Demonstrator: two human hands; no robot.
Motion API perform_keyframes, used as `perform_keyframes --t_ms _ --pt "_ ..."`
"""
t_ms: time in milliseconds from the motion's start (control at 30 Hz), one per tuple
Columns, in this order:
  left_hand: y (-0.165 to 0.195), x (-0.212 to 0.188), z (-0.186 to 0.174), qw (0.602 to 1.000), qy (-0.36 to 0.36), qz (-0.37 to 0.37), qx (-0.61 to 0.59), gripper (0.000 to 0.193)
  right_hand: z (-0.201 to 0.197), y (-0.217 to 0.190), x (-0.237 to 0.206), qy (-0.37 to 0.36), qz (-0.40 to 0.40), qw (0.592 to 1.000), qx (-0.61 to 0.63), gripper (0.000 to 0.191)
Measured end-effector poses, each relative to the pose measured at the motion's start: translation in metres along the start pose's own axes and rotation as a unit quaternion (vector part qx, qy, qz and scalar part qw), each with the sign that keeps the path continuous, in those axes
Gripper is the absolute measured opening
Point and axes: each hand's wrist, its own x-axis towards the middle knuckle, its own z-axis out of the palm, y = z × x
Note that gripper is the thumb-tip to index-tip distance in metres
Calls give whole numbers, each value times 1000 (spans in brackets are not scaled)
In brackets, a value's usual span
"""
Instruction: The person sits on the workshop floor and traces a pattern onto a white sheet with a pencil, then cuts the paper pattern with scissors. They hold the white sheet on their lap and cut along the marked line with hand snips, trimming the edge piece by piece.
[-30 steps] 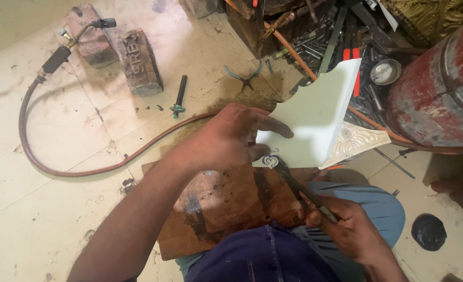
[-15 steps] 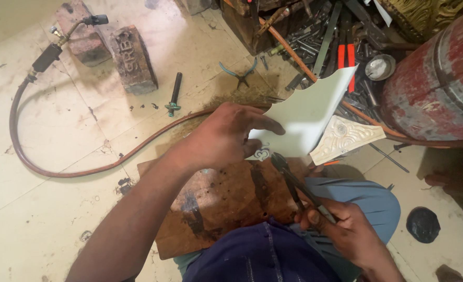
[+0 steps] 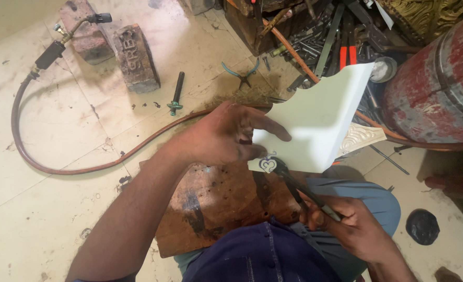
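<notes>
My left hand [image 3: 218, 138] pinches the pale sheet [image 3: 320, 117] over the wooden board's [image 3: 215, 206] far edge; my right hand [image 3: 346, 224] clenches dark pliers [image 3: 299, 185], their long axis running up-left to a small curled ornament [image 3: 269, 164] touching the sheet's lower corner.

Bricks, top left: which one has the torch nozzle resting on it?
The reddish far-left brick: the torch on the hose end lies across it. The darker embossed brick beside it carries nothing.
</notes>
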Motion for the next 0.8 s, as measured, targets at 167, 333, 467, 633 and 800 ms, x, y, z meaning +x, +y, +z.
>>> perform_keyframes --t_ms 167,333,467,633,800 --pt "-2 2 2 995 7 92 38 37 1 0 -1 33 78 996 -17 34" --pt "-1 3 5 999 0 2 53 38 -2 0 -3 21 45 999 -3 14" --pt "0 3 6 994 21 104 38 37 1 -4 -2 27 44 999 -10 17" --pt "0 2 7 999 10 35 40 39 2 -10 -2 35 54 997 -46 28" --pt "1 1 8 997 10 55 53 39 -5 -4 -5 10 26 998 -64 18"
